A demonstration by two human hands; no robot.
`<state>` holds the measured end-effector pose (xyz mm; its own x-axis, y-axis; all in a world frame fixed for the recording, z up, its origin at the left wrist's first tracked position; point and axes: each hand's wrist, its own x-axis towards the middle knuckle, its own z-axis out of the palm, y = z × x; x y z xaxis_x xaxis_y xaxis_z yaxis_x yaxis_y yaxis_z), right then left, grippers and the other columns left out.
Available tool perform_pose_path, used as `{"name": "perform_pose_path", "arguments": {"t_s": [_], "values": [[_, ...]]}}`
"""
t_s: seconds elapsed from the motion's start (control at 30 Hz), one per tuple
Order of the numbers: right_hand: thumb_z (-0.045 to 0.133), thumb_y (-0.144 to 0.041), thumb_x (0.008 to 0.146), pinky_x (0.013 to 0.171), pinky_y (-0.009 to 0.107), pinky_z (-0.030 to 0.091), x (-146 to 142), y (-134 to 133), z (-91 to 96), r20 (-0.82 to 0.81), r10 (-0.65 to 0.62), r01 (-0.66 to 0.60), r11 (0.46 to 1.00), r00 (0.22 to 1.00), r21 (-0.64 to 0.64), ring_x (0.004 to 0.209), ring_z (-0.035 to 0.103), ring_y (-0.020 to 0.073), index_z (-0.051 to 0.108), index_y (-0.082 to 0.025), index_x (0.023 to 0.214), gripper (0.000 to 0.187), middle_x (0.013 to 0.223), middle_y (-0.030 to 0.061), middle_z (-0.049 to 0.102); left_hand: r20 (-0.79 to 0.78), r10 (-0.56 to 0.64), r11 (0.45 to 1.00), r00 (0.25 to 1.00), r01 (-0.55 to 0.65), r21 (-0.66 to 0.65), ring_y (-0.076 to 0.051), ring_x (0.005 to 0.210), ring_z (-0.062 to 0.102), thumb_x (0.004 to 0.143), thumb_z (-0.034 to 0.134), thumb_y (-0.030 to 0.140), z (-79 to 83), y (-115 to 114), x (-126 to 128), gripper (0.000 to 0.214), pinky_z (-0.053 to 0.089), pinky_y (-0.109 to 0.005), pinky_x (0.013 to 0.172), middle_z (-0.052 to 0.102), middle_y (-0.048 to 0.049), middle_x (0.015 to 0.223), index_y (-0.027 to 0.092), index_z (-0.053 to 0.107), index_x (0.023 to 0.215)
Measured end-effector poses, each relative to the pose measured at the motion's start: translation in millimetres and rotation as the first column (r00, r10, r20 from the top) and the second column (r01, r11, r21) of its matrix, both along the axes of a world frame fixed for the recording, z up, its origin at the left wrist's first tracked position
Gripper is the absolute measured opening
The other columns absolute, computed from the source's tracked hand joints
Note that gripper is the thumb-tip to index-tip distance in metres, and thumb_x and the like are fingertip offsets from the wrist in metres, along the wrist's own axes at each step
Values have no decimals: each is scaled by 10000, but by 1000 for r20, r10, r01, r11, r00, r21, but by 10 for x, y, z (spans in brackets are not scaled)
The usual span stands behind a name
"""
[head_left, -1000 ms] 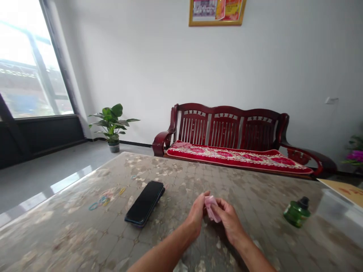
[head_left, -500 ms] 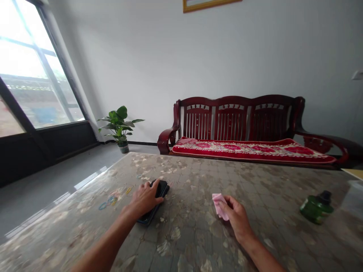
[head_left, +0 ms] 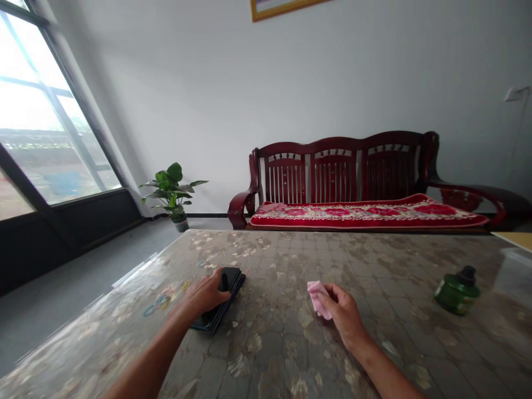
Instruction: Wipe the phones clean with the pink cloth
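A black smartphone (head_left: 231, 278) with a glossy screen lies on the patterned tabletop, left of centre, with another dark slab's edge showing under it. My left hand (head_left: 208, 293) is at its left side, the thumb reaching over the screen and the fingers along the far left edge, partly hidden. In my right hand (head_left: 343, 310) is a folded pink cloth (head_left: 318, 299), pinched between thumb and fingers just over the table, right of centre.
Several coloured rubber bands (head_left: 160, 303) lie left of my left hand. A green bottle (head_left: 457, 292) with a black cap stands at the right, near a clear plastic container (head_left: 515, 277). Beyond the table (head_left: 282, 349) are a red wooden bench (head_left: 332, 177) and a potted plant (head_left: 172, 191).
My left hand has slid left from lying across the phone to its left edge, uncovering more of the screen. My right hand keeps the pink cloth. The view has shifted slightly.
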<state>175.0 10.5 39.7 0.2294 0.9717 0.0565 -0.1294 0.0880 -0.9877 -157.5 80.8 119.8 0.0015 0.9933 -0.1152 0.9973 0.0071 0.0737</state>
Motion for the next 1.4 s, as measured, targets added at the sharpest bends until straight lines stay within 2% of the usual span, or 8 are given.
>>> {"name": "perform_pose_path", "arguments": {"t_s": [0.13, 0.27, 0.37, 0.47, 0.6, 0.8, 1.2, 1.4], "values": [[764, -533, 615, 509, 242, 415, -8, -1, 29, -14, -3, 3, 1000, 1000, 0, 570, 522, 145, 737, -168, 805, 413, 710, 23, 664, -25, 9, 999, 1000, -10, -37, -361, 1096, 632, 781, 580, 420, -21, 40, -54, 790, 472, -406, 864, 666, -196, 1207, 90, 341, 1458], [780, -496, 602, 498, 244, 422, -2, 20, -8, -79, 1, -2, 1000, 997, -11, 572, 520, 143, 736, -163, 798, 389, 714, 19, 660, -29, 26, 1000, 999, -27, -8, -346, 1094, 631, 791, 554, 411, 90, -3, -28, 788, 470, -395, 859, 653, -186, 1224, 99, 299, 1468], [791, -467, 588, 482, 239, 412, 27, 58, -47, -162, -16, 14, 1000, 987, -14, 554, 503, 135, 730, -163, 799, 375, 681, 6, 641, -35, -2, 997, 999, 5, 71, -341, 1088, 631, 786, 553, 439, 223, -104, 188, 781, 473, -397, 851, 626, -171, 1258, 149, 303, 1467], [794, -447, 581, 495, 232, 406, 81, 107, -67, -230, -60, 63, 998, 971, 4, 560, 506, 131, 718, -166, 788, 357, 677, 4, 643, -40, -99, 987, 994, 103, 125, -334, 1044, 643, 760, 572, 429, 273, -234, 610, 738, 483, -394, 819, 640, -138, 1203, 201, 363, 1430], [781, -454, 611, 489, 224, 392, 162, 153, -59, -291, -83, 99, 994, 953, 42, 534, 493, 117, 694, -171, 780, 341, 633, -13, 614, 10, -292, 955, 956, 291, 56, -317, 1050, 638, 702, 624, 385, 140, -369, 1273, 723, 482, -371, 833, 648, -129, 1145, 192, 420, 1368], [732, -452, 629, 433, 215, 350, 240, 170, -14, -172, -211, 223, 973, 962, 57, 472, 448, 101, 665, -176, 775, 319, 574, -32, 571, 26, -315, 947, 949, 313, 72, -341, 1035, 625, 690, 618, 339, -137, -392, 1906, 618, 493, -397, 812, 627, -151, 1125, 168, 489, 1269], [624, -391, 646, 426, 218, 284, 225, 229, 20, -57, -293, 296, 954, 954, 47, 464, 385, 99, 649, -191, 753, 228, 520, -66, 490, 10, -223, 973, 975, 222, 55, -329, 1112, 545, 735, 608, 304, -338, -355, 2236, 480, 465, -380, 864, 590, -176, 1177, 148, 564, 1187], [637, -468, 682, 426, 221, 301, 250, 205, 48, -36, -272, 274, 960, 962, 51, 467, 396, 104, 669, -188, 797, 305, 529, -63, 496, 45, -266, 962, 963, 263, 69, -364, 1137, 522, 776, 621, 401, -356, -418, 2291, 544, 479, -424, 851, 563, -187, 1201, 146, 550, 1250]]}}
